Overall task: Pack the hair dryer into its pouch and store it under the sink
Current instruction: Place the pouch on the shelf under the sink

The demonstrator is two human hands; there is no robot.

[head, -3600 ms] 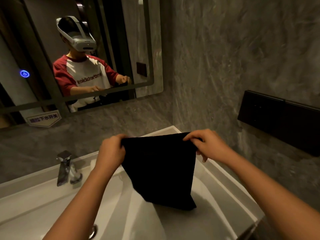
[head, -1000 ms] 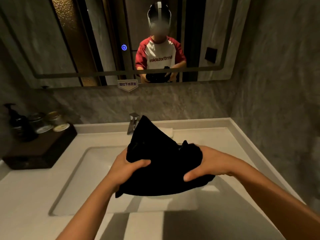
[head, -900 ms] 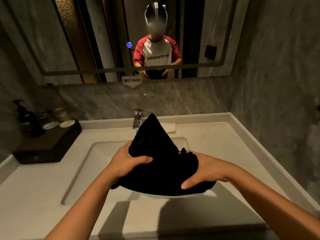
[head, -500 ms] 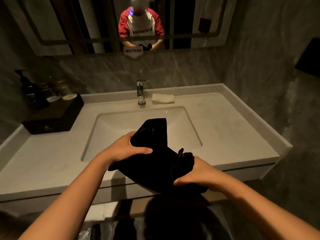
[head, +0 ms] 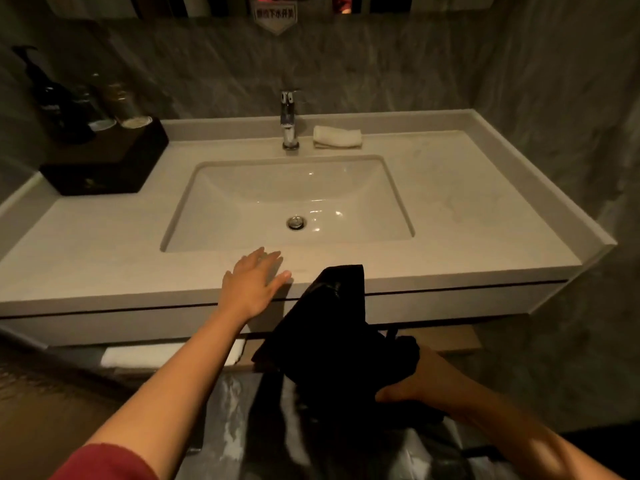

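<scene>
The black pouch [head: 332,334] bulges with something inside; the hair dryer itself is hidden. My right hand [head: 415,382] grips the pouch from below and the right, holding it in front of the vanity's front edge, at the height of the open space under the counter. My left hand [head: 254,284] is off the pouch, fingers spread, resting on the front edge of the countertop [head: 104,258] just left of the pouch. The white sink basin [head: 291,199] lies behind both hands.
A shelf under the counter holds folded white towels [head: 166,355]. A glossy black bin liner [head: 311,427] sits below the pouch. On the counter stand a faucet [head: 289,121], a rolled white cloth [head: 337,136] and a black tray [head: 107,164] with bottles and cups.
My left hand has let go of the pouch and gone to the counter edge. My right hand has lowered the pouch below the counter top. The view has tilted downward.
</scene>
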